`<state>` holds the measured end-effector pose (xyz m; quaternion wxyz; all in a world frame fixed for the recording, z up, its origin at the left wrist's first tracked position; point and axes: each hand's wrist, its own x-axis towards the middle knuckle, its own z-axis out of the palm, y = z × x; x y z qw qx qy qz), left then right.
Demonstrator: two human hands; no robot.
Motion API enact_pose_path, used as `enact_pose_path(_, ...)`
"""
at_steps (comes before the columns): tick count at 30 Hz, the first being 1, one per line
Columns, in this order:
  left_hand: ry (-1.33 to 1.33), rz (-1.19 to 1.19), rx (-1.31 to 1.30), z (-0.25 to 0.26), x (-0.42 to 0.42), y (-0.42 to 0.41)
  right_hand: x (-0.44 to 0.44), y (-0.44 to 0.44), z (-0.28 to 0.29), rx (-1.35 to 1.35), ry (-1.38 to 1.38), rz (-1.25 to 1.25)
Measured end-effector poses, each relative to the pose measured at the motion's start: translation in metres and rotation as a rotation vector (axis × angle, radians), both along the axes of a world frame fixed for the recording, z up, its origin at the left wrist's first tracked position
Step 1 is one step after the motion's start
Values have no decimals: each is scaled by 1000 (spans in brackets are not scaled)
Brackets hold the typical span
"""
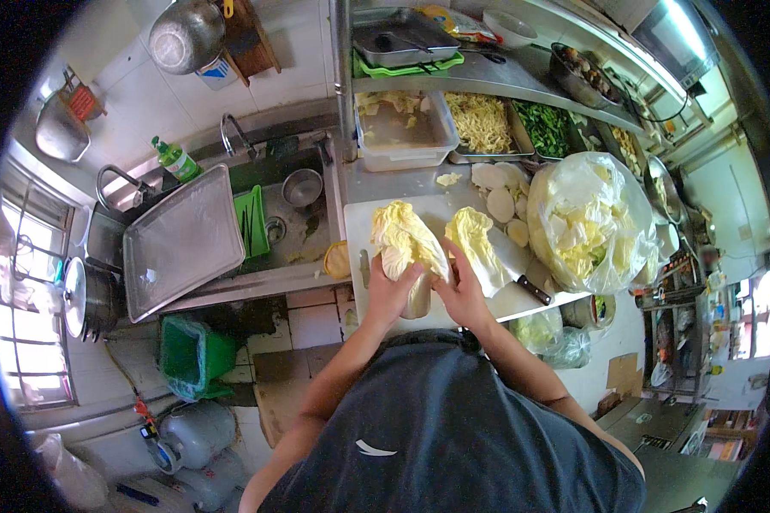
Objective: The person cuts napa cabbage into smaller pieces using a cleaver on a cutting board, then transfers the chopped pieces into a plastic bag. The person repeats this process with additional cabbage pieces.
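Note:
My left hand (391,288) and my right hand (460,285) hold a head of napa cabbage (407,247) between them, over a white cutting board (359,221). Loose napa cabbage leaves (478,247) lie on the board just right of it. A knife with a dark handle (534,290) rests at the board's right side, its blade partly hidden by the leaves. Farther right stands a clear plastic bag (590,221) full of cut cabbage. Round pale slices (500,204) lie between the bag and the loose leaves, and a small leaf scrap (448,179) sits beyond the board.
On the left is a metal sink (301,237) with a bowl (302,187) and a leaning metal tray (183,243). Behind the board stand a plastic tub (407,157) and trays of shredded food (480,125) and chopped greens (542,128), under a metal shelf (507,80). A green bin (196,356) stands below.

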<state>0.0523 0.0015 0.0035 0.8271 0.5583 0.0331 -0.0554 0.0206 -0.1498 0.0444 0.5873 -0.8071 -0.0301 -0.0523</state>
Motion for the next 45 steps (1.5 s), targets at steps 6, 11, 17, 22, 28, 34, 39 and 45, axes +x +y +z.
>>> enact_pose_path(6,-59,-22,399,26,-2,12,-3,8,10,213,126,-179)
enact_pose_path(11,-121,63,369,32,4,16,0,-3,12,134,225,-181)
enact_pose_path(17,-105,-65,884,-50,23,18,24,-19,-67,219,551,-146)
enact_pose_path(22,-171,-23,796,-56,16,20,26,-16,-89,-154,396,-150)
enact_pose_path(28,-253,42,737,-30,-1,28,30,-2,-62,107,238,-61)
enact_pose_path(34,-240,71,692,-4,-7,42,29,-3,-55,53,107,-37)
enact_pose_path(39,-228,-51,518,1,1,63,34,-17,-24,300,397,-14)
enact_pose_path(45,149,-75,-219,-16,7,61,38,-2,14,587,572,-55)
